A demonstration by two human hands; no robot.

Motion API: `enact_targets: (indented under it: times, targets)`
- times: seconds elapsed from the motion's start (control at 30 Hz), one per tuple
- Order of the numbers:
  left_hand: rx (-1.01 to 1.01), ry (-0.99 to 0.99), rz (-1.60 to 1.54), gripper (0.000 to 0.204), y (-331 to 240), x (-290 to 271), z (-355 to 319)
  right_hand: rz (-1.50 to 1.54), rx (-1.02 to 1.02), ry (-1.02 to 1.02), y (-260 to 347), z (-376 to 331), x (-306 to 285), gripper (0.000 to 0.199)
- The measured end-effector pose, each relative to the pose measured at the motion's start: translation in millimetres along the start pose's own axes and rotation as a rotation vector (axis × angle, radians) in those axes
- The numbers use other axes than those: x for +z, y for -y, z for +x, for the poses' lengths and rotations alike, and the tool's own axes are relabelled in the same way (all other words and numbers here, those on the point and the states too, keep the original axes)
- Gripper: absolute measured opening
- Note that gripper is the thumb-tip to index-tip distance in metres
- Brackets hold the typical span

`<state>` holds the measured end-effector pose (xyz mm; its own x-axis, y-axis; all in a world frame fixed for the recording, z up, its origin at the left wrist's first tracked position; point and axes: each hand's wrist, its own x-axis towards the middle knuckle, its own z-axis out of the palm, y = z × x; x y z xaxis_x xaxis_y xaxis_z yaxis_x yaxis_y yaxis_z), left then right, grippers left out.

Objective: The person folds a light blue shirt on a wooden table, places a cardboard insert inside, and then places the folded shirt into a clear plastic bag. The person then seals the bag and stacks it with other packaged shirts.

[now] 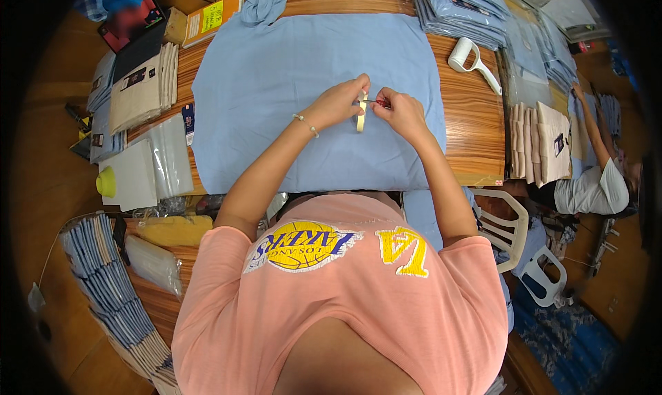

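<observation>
OK, head view: left hand (341, 101) is pinching a pale-yellow tape roll (360, 123), edge-on; right hand (405, 113) is gripping a small red tool (383, 103), metal tip pointing left at the roll. Roll is sitting mid-scene over blue cloth (289, 67), which is covering much of the desk (474, 146). White handled roller (460, 52) is lying far right.
</observation>
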<state>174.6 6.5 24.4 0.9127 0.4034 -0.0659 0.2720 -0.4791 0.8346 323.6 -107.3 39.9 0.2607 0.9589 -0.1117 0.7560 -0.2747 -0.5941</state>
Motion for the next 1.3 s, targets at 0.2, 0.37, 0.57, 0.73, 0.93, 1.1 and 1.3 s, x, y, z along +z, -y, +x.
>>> enact_targets:
  times: [0.2,0.37,0.57,0.73,0.93,1.1,1.3]
  targets:
    - [-0.09,-0.071,-0.142,0.047,2.8,3.3,5.1,0.667,0.091,-0.178,-29.3,-22.7,51.7,0.025]
    - [-0.124,-0.175,-0.476,0.049,18.5,11.4,8.3,1.2,0.414,-0.08,-12.3,-32.6,75.7,0.021]
    - [-0.107,-0.578,-0.618,0.051,30.6,6.9,-9.9,0.275,0.195,-0.612,-119.6,-24.2,4.9,0.019]
    - [-0.236,-0.58,-0.638,0.051,64.4,33.0,-50.4,-0.352,0.352,-0.563,-195.3,-25.5,-52.2,0.03]
    - [-0.297,-0.654,-0.784,0.055,63.6,14.3,-115.1,-0.313,0.508,-0.594,-229.3,-68.0,-39.8,0.043]
    - [-0.282,-0.697,-1.044,0.071,57.1,-12.3,-138.6,-0.246,0.13,-0.827,-115.3,-29.4,-16.3,0.043]
    - [-0.245,-0.632,-1.163,0.076,52.9,-25.0,-140.9,0.78,0.075,0.118,95.2,43.8,87.3,0.027]
